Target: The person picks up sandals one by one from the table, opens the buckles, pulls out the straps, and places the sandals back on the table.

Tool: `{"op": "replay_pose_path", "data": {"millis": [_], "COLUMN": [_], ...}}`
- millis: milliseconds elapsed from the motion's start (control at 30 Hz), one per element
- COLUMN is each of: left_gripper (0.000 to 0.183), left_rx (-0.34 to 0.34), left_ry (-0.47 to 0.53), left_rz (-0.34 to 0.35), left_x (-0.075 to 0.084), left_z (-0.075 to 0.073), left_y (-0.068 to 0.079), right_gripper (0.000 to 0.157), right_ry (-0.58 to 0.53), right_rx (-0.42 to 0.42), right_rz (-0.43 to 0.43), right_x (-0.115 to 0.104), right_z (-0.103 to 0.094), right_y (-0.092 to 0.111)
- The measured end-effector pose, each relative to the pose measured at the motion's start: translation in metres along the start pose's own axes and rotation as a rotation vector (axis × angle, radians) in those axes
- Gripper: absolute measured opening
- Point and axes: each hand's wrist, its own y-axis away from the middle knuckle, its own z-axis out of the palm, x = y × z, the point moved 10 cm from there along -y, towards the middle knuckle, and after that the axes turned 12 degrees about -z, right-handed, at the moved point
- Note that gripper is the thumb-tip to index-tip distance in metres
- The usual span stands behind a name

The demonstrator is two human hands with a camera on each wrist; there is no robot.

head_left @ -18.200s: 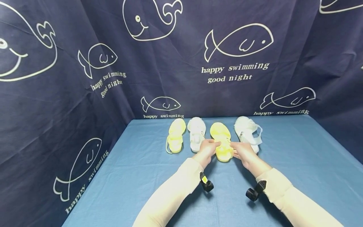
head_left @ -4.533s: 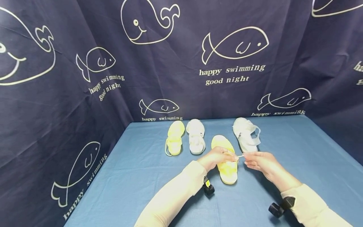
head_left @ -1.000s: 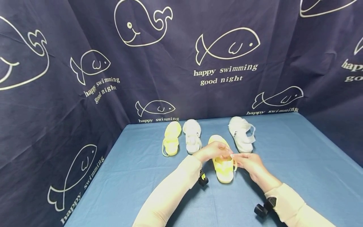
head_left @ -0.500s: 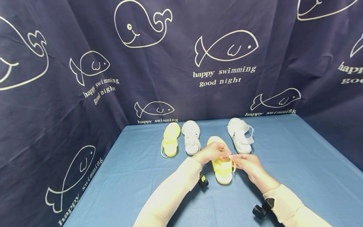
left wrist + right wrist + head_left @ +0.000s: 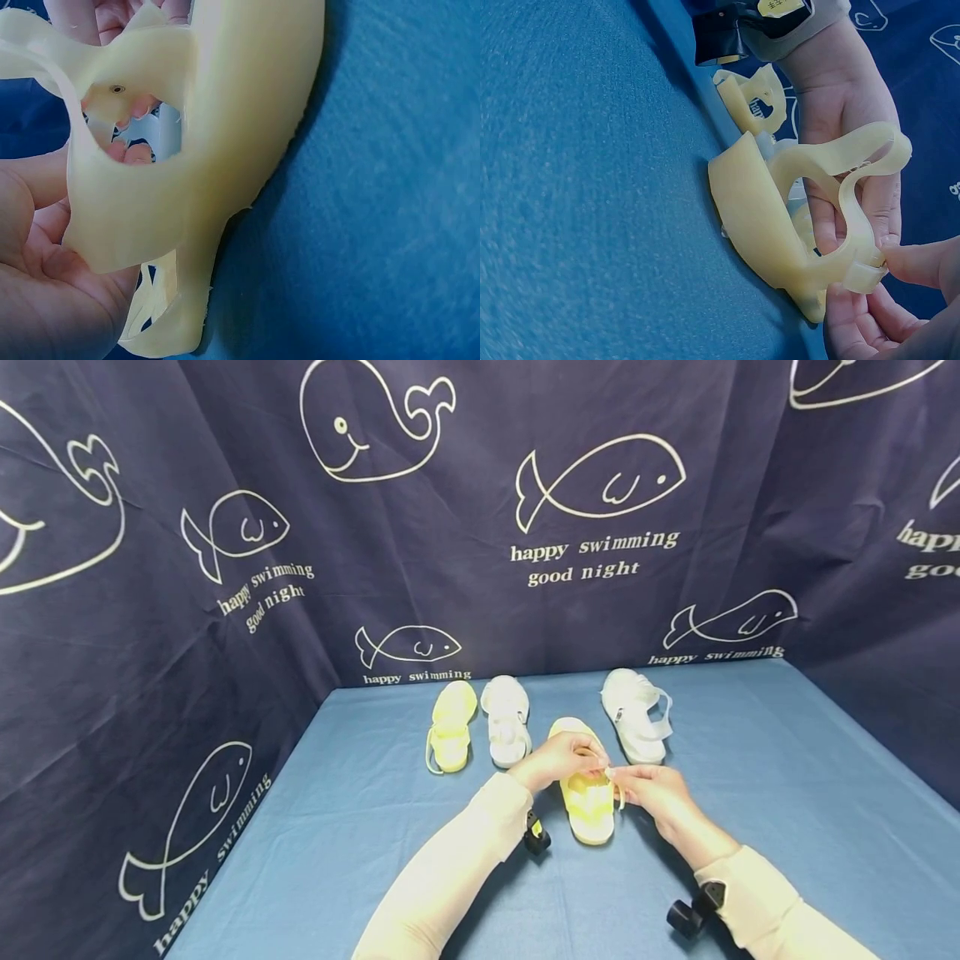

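Observation:
A yellow jelly sandal lies on the table, sole down and heel toward me. My left hand reaches over it from the left, its fingertips at the ankle strap. In the right wrist view, the strap loops up beside my left hand. My right hand pinches the strap's fastening end on the sandal's right side. The right thumb and fingers close on that end there. The left wrist view has the sandal's cut-out side against my left hand. The fastening's details are partly hidden by fingers.
Behind stand another yellow sandal and a white sandal on the left, and a white sandal on the right. A blue cloth covers the table. Dark printed curtains rise behind and at the sides.
Since the oldest frame, the yellow sandal has come nearer me and both hands have moved from its sides to its strap. My right hand, drawn out rightward earlier, is now closer in.

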Motion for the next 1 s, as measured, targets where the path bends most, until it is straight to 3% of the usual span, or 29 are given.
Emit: {"op": "replay_pose_path", "data": {"millis": [300,467,700,1000], "left_gripper": [0.015,0.016,0.012,0.011], "left_rx": [-0.008,-0.009,0.047,0.133], "left_ry": [0.045,0.069,0.125,0.090], "left_rz": [-0.012,-0.041,-0.100,-0.112], "left_x": [-0.001,-0.007,-0.023,-0.018], "left_z": [0.000,-0.001,-0.011,-0.019], "left_y": [0.003,0.003,-0.001,0.002], "right_gripper": [0.043,0.039,0.038,0.038], "right_ry": [-0.013,-0.015,-0.076,-0.107], "right_rx": [0.009,0.063,0.086,0.076], "right_rz": [0.001,-0.010,-0.012,-0.022], "right_x": [-0.001,0.000,0.001,-0.001], "right_z": [0.001,-0.001,-0.002,-0.001], "right_y": [0.000,0.002,0.003,0.005]}}
